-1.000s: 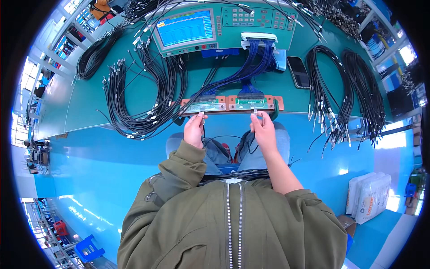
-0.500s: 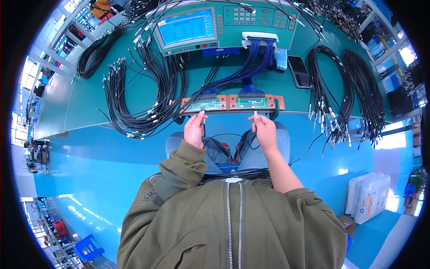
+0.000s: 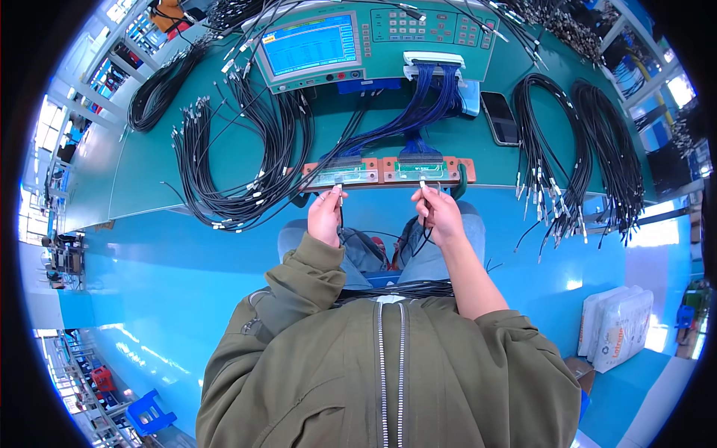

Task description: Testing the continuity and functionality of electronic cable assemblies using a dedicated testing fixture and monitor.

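Observation:
My left hand (image 3: 325, 218) is closed in a pinch around a small white cable connector (image 3: 337, 188), held at the front edge of the left green circuit board (image 3: 340, 177). Opposite it, my right hand (image 3: 441, 215) pinches another white connector (image 3: 423, 184) at the front edge of the right green circuit board (image 3: 418, 172). Black cable hangs below both hands, over my lap. Whether either connector is fully seated cannot be made out. Both boards sit side by side on an orange-brown fixture (image 3: 380, 170), with blue wires (image 3: 396, 127) running from them up to a bench tester (image 3: 373, 45).
Bundles of black cables with white ends lie on the green table at left (image 3: 202, 164) and hang over its edge at right (image 3: 553, 149). A phone (image 3: 499, 119) lies right of the tester. More cables rest on my lap (image 3: 396, 290). White sacks (image 3: 616, 325) stand at lower right.
My right hand has shifted slightly left, bringing its connector up to the right board's edge. The cable below that hand hangs differently. My left hand has stayed nearly still.

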The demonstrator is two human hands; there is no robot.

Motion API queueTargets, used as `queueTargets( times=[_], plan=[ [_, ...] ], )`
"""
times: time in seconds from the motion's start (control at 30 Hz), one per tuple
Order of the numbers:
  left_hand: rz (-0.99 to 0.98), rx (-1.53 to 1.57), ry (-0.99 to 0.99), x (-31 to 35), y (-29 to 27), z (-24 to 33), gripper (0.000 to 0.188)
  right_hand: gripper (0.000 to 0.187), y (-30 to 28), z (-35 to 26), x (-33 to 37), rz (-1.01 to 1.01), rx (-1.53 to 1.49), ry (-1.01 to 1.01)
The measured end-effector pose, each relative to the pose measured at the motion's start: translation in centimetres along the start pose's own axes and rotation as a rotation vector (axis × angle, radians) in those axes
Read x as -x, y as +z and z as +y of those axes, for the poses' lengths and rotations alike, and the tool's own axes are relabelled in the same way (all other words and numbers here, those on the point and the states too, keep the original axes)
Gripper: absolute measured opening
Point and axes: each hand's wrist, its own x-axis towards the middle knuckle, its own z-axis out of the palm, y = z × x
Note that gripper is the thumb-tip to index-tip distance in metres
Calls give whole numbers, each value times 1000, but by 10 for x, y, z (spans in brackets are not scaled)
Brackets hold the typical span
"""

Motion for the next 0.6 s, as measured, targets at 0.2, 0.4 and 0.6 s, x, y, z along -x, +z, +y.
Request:
queueTargets(
  times=[0.2,0.4,0.6],
  plan=[
    [-2,-4,-7,-1,0,0,20,24,1,7,-2,27,-57,-15],
    [-4,-4,-3,-1,-3,-2,20,23,15,3,-2,119,-63,-46],
    [12,-6,10,0,-1,-1,19,23,10,-1,-2,92,4,-24]
  ],
)
